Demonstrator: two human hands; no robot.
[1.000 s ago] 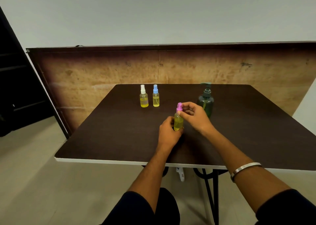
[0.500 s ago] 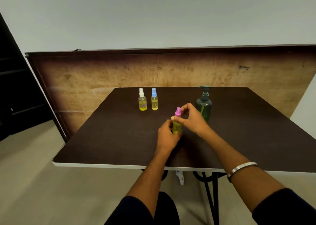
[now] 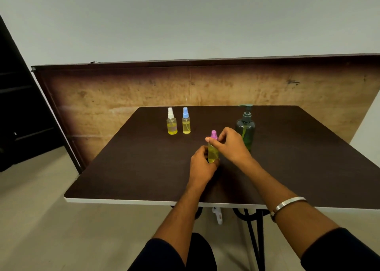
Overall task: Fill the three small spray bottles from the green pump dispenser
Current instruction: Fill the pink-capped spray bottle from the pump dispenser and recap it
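A small spray bottle with a pink cap [image 3: 213, 151] stands upright near the middle of the dark table [image 3: 144, 168], filled with yellow liquid. My left hand [image 3: 202, 165] grips its lower body. My right hand [image 3: 230, 144] pinches the pink cap from the right. Just behind my right hand stands the green pump dispenser [image 3: 246, 127]. Farther back left, a white-capped spray bottle [image 3: 171, 124] and a blue-capped spray bottle [image 3: 186, 123] stand side by side, each holding yellow liquid.
A worn wooden board [image 3: 123, 93] stands upright behind the table against a pale wall. A dark shelf unit [image 3: 18, 106] is at the far left. The table's white front edge [image 3: 123, 200] is near me, with black metal legs beneath.
My right hand's fingers have shifted around the pink cap while my left hand keeps its hold on the bottle. The view has tilted slightly.
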